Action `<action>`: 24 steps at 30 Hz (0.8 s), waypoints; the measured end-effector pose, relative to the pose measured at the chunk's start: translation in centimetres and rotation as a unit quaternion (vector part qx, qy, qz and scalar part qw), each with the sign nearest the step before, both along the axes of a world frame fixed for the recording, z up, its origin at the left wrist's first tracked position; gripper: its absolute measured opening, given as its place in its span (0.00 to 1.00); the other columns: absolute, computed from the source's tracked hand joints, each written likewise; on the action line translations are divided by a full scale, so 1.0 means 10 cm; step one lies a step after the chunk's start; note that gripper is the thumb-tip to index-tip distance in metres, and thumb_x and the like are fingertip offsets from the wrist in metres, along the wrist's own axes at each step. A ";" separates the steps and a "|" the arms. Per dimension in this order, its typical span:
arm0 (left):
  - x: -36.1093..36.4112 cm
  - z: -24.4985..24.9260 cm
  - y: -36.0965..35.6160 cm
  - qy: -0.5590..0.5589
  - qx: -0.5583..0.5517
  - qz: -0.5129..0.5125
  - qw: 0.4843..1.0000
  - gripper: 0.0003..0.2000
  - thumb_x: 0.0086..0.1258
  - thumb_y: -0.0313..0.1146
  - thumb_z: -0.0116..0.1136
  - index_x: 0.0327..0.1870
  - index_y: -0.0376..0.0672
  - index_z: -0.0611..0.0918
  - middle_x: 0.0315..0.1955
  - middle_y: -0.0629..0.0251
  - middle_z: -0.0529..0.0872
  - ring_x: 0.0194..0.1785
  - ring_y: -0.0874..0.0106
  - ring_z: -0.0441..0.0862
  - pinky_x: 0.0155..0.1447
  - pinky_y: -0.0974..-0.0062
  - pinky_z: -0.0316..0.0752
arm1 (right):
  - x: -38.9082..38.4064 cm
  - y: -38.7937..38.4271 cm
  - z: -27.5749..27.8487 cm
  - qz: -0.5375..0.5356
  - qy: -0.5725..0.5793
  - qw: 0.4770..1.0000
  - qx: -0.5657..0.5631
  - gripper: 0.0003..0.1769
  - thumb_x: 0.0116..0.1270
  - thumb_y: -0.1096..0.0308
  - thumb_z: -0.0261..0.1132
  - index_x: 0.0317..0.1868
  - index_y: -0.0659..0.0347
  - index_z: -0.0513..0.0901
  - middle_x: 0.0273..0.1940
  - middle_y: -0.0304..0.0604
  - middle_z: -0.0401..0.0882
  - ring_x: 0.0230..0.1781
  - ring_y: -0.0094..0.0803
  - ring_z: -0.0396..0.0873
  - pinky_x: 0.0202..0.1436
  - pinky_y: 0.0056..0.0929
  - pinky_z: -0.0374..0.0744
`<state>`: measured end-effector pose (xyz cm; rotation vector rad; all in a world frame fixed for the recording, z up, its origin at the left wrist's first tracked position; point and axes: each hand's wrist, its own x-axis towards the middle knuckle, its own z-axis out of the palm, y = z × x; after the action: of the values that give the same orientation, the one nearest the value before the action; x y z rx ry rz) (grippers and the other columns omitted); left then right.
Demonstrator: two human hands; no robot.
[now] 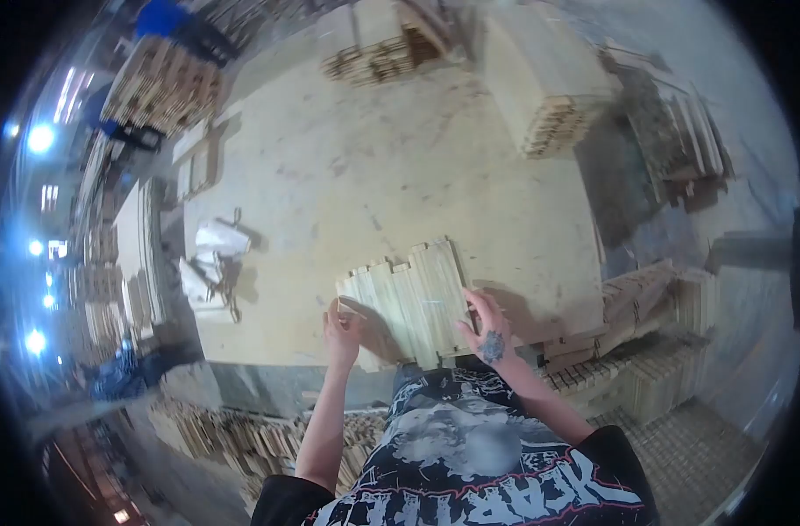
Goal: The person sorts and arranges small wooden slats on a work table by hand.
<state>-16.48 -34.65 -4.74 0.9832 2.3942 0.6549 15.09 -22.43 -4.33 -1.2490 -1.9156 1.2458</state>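
Observation:
A bundle of pale wooden slats [408, 302] lies side by side at the near edge of the work table, their far ends uneven. My left hand [342, 331] is at the bundle's left edge, fingers curled against the outer slat; its fingertips are partly hidden. On the opposite edge, my right hand [485, 331] grips the outermost slat, with the thumb near the top face and the fingers along the side. The slats sit between both hands, and their near ends reach the table edge by my body.
The wide table [400, 167] has scattered marks. Crumpled pale scraps [214, 263] lie on its left. Board stacks stand at the far side [369, 53] and far right [549, 79]. More slats [233, 434] are piled below the near edge. People in blue [167, 19] are at far left.

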 end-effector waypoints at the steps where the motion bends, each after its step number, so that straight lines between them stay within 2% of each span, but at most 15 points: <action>1: -0.08 0.00 -0.15 0.000 0.002 0.023 1.000 0.32 0.72 0.31 0.66 0.76 0.40 0.69 0.50 0.57 0.80 0.46 0.65 0.84 0.49 0.65 0.83 | -0.11 -0.07 -0.02 0.025 0.006 1.000 -0.005 0.35 0.63 0.69 0.73 0.71 0.59 0.74 0.59 0.50 0.78 0.49 0.39 0.82 0.52 0.35 0.83; 2: -0.17 -0.01 -0.30 0.001 0.003 0.044 0.999 0.32 0.72 0.30 0.66 0.76 0.39 0.69 0.51 0.57 0.81 0.46 0.65 0.84 0.49 0.66 0.83 | -0.23 -0.15 -0.05 0.045 0.020 0.998 -0.041 0.36 0.61 0.64 0.74 0.71 0.56 0.74 0.63 0.50 0.78 0.56 0.47 0.81 0.62 0.43 0.79; 5: -0.43 0.17 -0.61 -0.002 0.052 0.043 0.998 0.32 0.72 0.32 0.67 0.75 0.37 0.69 0.52 0.54 0.80 0.44 0.63 0.84 0.46 0.65 0.82 | -0.56 -0.38 -0.04 0.115 -0.007 0.993 0.005 0.39 0.60 0.63 0.75 0.72 0.54 0.72 0.65 0.49 0.76 0.63 0.48 0.78 0.67 0.46 0.76; 6: -0.51 0.24 -0.69 -0.004 0.054 0.047 0.997 0.31 0.72 0.32 0.67 0.74 0.37 0.69 0.52 0.54 0.80 0.45 0.62 0.84 0.48 0.65 0.82 | -0.64 -0.43 -0.01 0.150 -0.026 0.988 -0.013 0.42 0.59 0.61 0.76 0.74 0.53 0.70 0.68 0.48 0.74 0.69 0.48 0.73 0.72 0.49 0.71; 8: -0.66 0.31 -0.82 -0.013 0.059 0.049 0.997 0.31 0.71 0.31 0.67 0.74 0.37 0.69 0.52 0.53 0.80 0.47 0.61 0.84 0.51 0.66 0.82 | -0.82 -0.57 0.03 0.169 -0.038 0.985 0.010 0.43 0.59 0.61 0.76 0.75 0.52 0.69 0.68 0.47 0.73 0.70 0.49 0.71 0.73 0.51 0.70; 11: -0.97 0.16 -1.15 0.054 0.068 -0.029 0.996 0.35 0.71 0.38 0.70 0.76 0.40 0.68 0.62 0.51 0.76 0.62 0.55 0.79 0.64 0.56 0.77 | -1.01 -0.78 0.00 0.186 -0.076 0.979 0.032 0.48 0.56 0.57 0.78 0.77 0.52 0.67 0.72 0.49 0.68 0.74 0.52 0.66 0.76 0.53 0.66; 14: -0.91 0.28 -1.27 0.192 0.020 -0.184 0.964 0.44 0.67 0.52 0.71 0.80 0.44 0.63 0.74 0.49 0.67 0.77 0.49 0.64 0.76 0.41 0.61 | -1.21 -0.98 0.12 0.197 -0.108 0.971 0.077 0.58 0.50 0.53 0.82 0.79 0.54 0.62 0.78 0.55 0.58 0.78 0.57 0.58 0.79 0.59 0.59; 16: -0.76 0.30 -1.37 0.202 -0.047 -0.328 0.922 0.49 0.64 0.67 0.65 0.82 0.48 0.62 0.81 0.52 0.59 0.83 0.48 0.54 0.82 0.35 0.45 | -1.38 -1.09 0.17 0.212 -0.130 0.962 0.110 0.64 0.46 0.50 0.84 0.81 0.55 0.59 0.80 0.59 0.50 0.81 0.61 0.52 0.81 0.64 0.54; 18: -0.57 0.23 -1.40 0.174 -0.030 -0.402 0.898 0.50 0.63 0.67 0.63 0.82 0.49 0.61 0.82 0.53 0.57 0.85 0.49 0.50 0.82 0.34 0.39 | -1.52 -1.24 0.19 0.234 -0.160 0.950 0.128 0.70 0.41 0.47 0.86 0.82 0.57 0.57 0.82 0.63 0.41 0.83 0.63 0.45 0.82 0.68 0.48; 19: -0.52 0.19 -1.40 0.161 -0.020 -0.439 0.884 0.50 0.63 0.68 0.63 0.83 0.50 0.61 0.83 0.54 0.55 0.85 0.49 0.48 0.83 0.34 0.36 | -1.59 -1.28 0.20 0.235 -0.171 0.947 0.136 0.70 0.41 0.47 0.86 0.82 0.56 0.57 0.82 0.63 0.40 0.84 0.63 0.43 0.82 0.69 0.47; 21: -0.50 0.07 -1.36 0.190 -0.002 -0.443 0.876 0.49 0.63 0.67 0.62 0.82 0.50 0.61 0.83 0.54 0.56 0.85 0.49 0.48 0.83 0.34 0.38 | -1.70 -1.33 0.21 0.234 -0.195 0.940 0.151 0.71 0.40 0.47 0.86 0.82 0.54 0.57 0.83 0.63 0.38 0.84 0.63 0.40 0.82 0.72 0.44; 24: -0.57 -0.06 -1.36 0.206 0.030 -0.441 0.873 0.48 0.64 0.65 0.62 0.82 0.50 0.62 0.82 0.54 0.56 0.85 0.48 0.49 0.83 0.34 0.39 | -1.76 -1.33 0.14 0.236 -0.193 0.937 0.171 0.70 0.41 0.47 0.86 0.83 0.53 0.56 0.83 0.63 0.39 0.85 0.63 0.40 0.82 0.71 0.46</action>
<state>-22.21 -48.27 -5.38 2.2016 1.8853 0.1676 -2.50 -35.75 -2.88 -0.9252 -2.6981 0.8503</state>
